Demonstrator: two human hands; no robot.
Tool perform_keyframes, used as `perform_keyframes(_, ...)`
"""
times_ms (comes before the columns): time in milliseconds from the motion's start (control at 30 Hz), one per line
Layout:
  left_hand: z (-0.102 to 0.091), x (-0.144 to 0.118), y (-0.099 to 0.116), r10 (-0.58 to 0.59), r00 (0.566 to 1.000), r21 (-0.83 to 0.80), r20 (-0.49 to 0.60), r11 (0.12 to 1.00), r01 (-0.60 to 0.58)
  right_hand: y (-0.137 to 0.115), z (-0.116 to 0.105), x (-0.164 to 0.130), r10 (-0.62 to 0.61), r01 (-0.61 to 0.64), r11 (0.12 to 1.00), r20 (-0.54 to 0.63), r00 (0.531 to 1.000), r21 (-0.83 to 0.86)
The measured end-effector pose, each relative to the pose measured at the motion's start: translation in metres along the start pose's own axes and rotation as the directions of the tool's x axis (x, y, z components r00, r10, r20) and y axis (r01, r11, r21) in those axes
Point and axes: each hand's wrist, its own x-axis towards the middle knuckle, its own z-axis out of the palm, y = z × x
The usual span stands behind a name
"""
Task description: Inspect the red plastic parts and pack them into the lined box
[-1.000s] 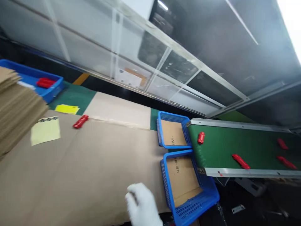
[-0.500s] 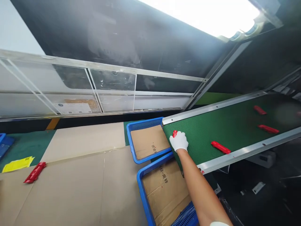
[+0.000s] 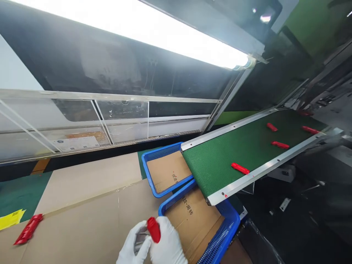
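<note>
My right hand (image 3: 169, 242), in a white glove, is closed around a red plastic part (image 3: 153, 230) with a ribbed end, above the cardboard-covered bench. Close beside it on the left is my left hand (image 3: 132, 245), also white-gloved. Its thumb and fingers are curved with a gap between them, and I cannot tell whether they touch the part. A similar red part (image 3: 240, 168) lies on the green conveyor belt (image 3: 211, 161), with several more farther up. Another long red piece (image 3: 29, 229) rests on the bench at the left.
Two blue baskets (image 3: 164, 194) lined with cardboard stand at the belt's end, the nearer one right beside my hands. A yellow bag or sheet (image 3: 12, 219) lies at the left. A metal rail (image 3: 264, 171) edges the belt. Clear panels (image 3: 123, 121) stand behind the bench.
My right hand has picked the red part off the belt and brought it left and toward me over the bench. My left hand has come into view beside it. The view has shifted.
</note>
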Motion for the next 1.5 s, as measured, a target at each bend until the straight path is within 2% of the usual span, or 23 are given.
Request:
perform_keyframes(67, -0.004, 0.001, 0.025, -0.006, 0.999, -0.078, 0.045, 0.997, 0.009, -0.01, 0.017, -0.02, 0.028, -0.03, 0.997, 0.021, 0.999, 0.076)
perform_keyframes(167, -0.016, -0.008, 0.051, 0.07, 0.994, -0.12, 0.088, 0.991, -0.059, -0.023, 0.016, -0.036, -0.009, 0.011, 0.999, -0.023, 1.0, 0.053)
perform_keyframes(233, -0.024, -0.014, 0.057, 0.118, 0.984, -0.149, 0.131, 0.984, -0.098, -0.027, 0.012, -0.04, -0.079, 0.077, 0.994, -0.032, 0.996, -0.077)
perform_keyframes(300, -0.03, -0.015, 0.056, 0.109, 0.986, -0.152, 0.125, 0.984, -0.089, -0.03, 0.01, -0.041, -0.133, 0.132, 0.975, 0.001, 0.991, -0.177)
perform_keyframes(433, -0.033, -0.009, 0.056, 0.071, 0.997, -0.136, -0.017, 0.988, -0.073, -0.04, 0.011, -0.038, -0.218, 0.219, 0.94, 0.034, 0.975, -0.262)
perform_keyframes(500, -0.036, -0.007, 0.062, 0.072, 0.994, -0.184, -0.085, 0.979, -0.086, -0.049, 0.011, -0.036, -0.233, 0.238, 0.949, 0.048, 0.971, -0.205)
perform_keyframes(567, -0.043, -0.009, 0.07, 0.04, 0.99, -0.267, -0.134, 0.961, -0.074, -0.057, 0.01, -0.035, -0.228, 0.236, 0.97, 0.122, 0.966, -0.054)
perform_keyframes(633, -0.054, -0.013, 0.074, -0.037, 0.987, -0.369, -0.157, 0.929, -0.024, -0.063, 0.012, -0.034, -0.201, 0.174, 0.977, 0.271, 0.941, 0.121)
perform_keyframes(700, -0.068, -0.021, 0.07, -0.124, 0.972, -0.465, -0.198, 0.885, 0.018, -0.066, 0.018, -0.034, -0.174, 0.085, 0.973, 0.441, 0.881, 0.214)
perform_keyframes(767, -0.082, -0.032, 0.059, -0.201, 0.943, -0.538, -0.264, 0.842, 0.028, -0.069, 0.028, -0.038, -0.16, 0.021, 0.97, 0.566, 0.809, 0.244)
perform_keyframes(867, -0.1, -0.053, 0.033, -0.286, 0.889, -0.598, -0.357, 0.801, 0.018, -0.074, 0.049, -0.049, -0.164, -0.008, 0.968, 0.658, 0.735, 0.25)
perform_keyframes(1067, -0.144, -0.094, -0.017, -0.326, 0.82, -0.592, -0.472, 0.805, -0.021, -0.08, 0.103, -0.087, -0.086, 0.01, 0.995, 0.766, 0.637, 0.103)
perform_keyframes(1133, -0.163, -0.114, -0.032, -0.322, 0.786, -0.562, -0.528, 0.826, -0.039, -0.079, 0.123, -0.103, -0.093, 0.03, 0.995, 0.794, 0.601, 0.094)
perform_keyframes(1200, -0.183, -0.138, -0.053, -0.319, 0.774, -0.533, -0.547, 0.846, -0.027, -0.076, 0.146, -0.12, -0.097, 0.058, 0.995, 0.817, 0.568, 0.078)
perform_keyframes(1267, -0.203, -0.167, -0.081, -0.332, 0.79, -0.552, -0.515, 0.834, -0.009, -0.072, 0.174, -0.138, -0.058, 0.094, 0.995, 0.867, 0.495, 0.012)
perform_keyframes(1333, -0.219, -0.199, -0.115, -0.377, 0.794, -0.646, -0.476, 0.763, -0.025, -0.068, 0.207, -0.158, -0.021, 0.174, 0.983, 0.923, 0.384, -0.05)
perform_keyframes(1400, -0.232, -0.231, -0.147, -0.441, 0.759, -0.72, -0.479, 0.691, -0.053, -0.064, 0.239, -0.183, -0.023, 0.29, 0.954, 0.953, 0.303, -0.069)
perform_keyframes(1500, -0.248, -0.275, -0.184, -0.489, 0.697, -0.719, -0.525, 0.693, -0.055, -0.061, 0.284, -0.226, -0.031, 0.431, 0.9, 0.974, 0.224, -0.071)
